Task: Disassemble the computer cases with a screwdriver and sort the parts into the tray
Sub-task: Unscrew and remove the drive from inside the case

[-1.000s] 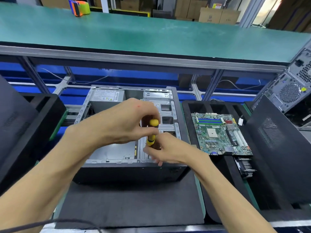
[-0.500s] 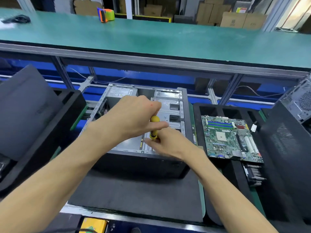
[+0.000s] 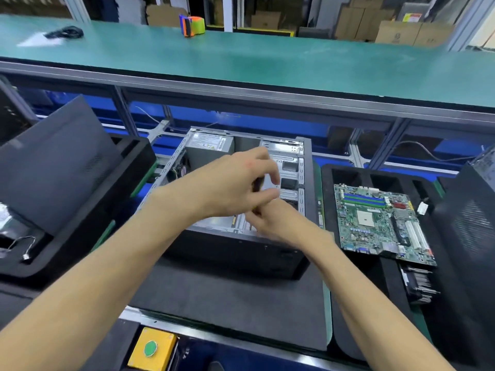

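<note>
The open computer case (image 3: 306, 167) lies on its side on a black mat (image 3: 227, 303), bare metal inside and the power supply (image 3: 211, 144) at its far left corner. Both hands meet over its right half. My left hand (image 3: 235, 186) is on top, fingers curled round the dark handle of the screwdriver (image 3: 257, 184), which is mostly hidden. My right hand (image 3: 276, 224) sits just below it, fingertips pinching the lower handle, where a yellow sliver shows. A green motherboard (image 3: 380, 220) lies in the black foam tray (image 3: 348, 172) on the right.
A heatsink (image 3: 417, 286) lies in the tray below the motherboard. Black side panels lean at the left (image 3: 53, 162) and right (image 3: 468, 223). A yellow button box (image 3: 152, 346) sits at the near edge. A tape dispenser (image 3: 191, 25) stands on the green bench behind.
The view has pulled back and shifted right. My left hand's fingers have spread a little over the handle, and the yellow cap is now hidden. Both hands stay over the case.
</note>
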Action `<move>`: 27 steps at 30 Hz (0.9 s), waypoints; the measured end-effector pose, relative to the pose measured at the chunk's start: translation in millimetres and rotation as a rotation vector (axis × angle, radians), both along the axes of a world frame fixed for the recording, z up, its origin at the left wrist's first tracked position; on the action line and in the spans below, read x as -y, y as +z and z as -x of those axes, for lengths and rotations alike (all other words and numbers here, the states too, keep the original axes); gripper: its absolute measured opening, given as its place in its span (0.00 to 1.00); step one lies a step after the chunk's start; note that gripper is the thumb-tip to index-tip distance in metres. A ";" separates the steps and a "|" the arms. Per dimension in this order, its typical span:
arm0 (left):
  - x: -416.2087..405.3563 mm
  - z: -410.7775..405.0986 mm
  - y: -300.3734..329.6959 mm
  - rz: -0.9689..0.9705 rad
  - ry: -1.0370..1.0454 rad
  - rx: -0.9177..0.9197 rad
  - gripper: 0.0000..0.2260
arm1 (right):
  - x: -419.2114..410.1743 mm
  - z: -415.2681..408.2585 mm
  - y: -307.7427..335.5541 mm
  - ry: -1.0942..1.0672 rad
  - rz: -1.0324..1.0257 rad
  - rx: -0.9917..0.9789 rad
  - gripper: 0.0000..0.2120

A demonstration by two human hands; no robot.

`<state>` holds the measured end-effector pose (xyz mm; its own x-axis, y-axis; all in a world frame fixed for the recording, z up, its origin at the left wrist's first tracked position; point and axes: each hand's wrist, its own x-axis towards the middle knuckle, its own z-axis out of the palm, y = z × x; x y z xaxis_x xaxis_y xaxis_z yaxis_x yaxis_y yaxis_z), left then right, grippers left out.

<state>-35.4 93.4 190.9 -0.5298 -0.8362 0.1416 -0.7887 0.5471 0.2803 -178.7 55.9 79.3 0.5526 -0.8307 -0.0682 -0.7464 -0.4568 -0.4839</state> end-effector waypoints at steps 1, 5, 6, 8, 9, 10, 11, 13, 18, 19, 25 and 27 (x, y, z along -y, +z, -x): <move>-1.5 -2.3 2.0 -0.042 -0.047 -0.054 0.07 | 1.8 3.8 1.3 -0.001 -0.053 0.015 0.17; 2.9 2.7 2.4 0.096 0.046 0.100 0.08 | -0.1 9.6 2.5 -0.008 -0.063 0.009 0.24; 4.8 4.7 1.3 0.178 0.117 0.205 0.14 | -0.9 8.4 1.4 -0.013 -0.034 -0.015 0.26; 7.1 4.0 -3.1 0.267 0.177 0.292 0.21 | -0.1 6.3 -1.2 -0.009 -0.034 -0.007 0.23; 6.1 1.0 -4.2 0.229 0.140 0.250 0.21 | 1.3 6.3 -1.8 0.009 -0.055 0.013 0.20; 4.9 -3.5 -4.2 0.136 0.075 0.161 0.19 | 2.6 7.2 -1.5 0.030 -0.075 0.028 0.17; 4.1 -7.3 -3.2 0.043 0.002 0.060 0.14 | 3.5 8.2 -0.9 0.040 -0.093 0.032 0.16; 6.8 -8.7 -1.4 0.001 -0.025 0.013 0.08 | 2.9 10.0 0.4 0.020 -0.095 0.021 0.17; 13.8 -3.4 -8.1 0.235 0.140 0.251 0.21 | 3.5 4.5 -0.5 -0.033 -0.033 -0.059 0.22; 12.3 -5.6 -8.8 0.196 0.098 0.207 0.19 | 4.8 5.2 0.0 -0.019 -0.066 -0.058 0.20; 16.6 2.2 -10.3 0.271 0.175 0.249 0.23 | 0.2 10.8 -0.9 -0.023 -0.039 -0.029 0.24; 19.7 5.2 -13.7 0.297 0.271 0.327 0.29 | -1.9 9.1 -3.2 -0.047 -0.029 0.069 0.20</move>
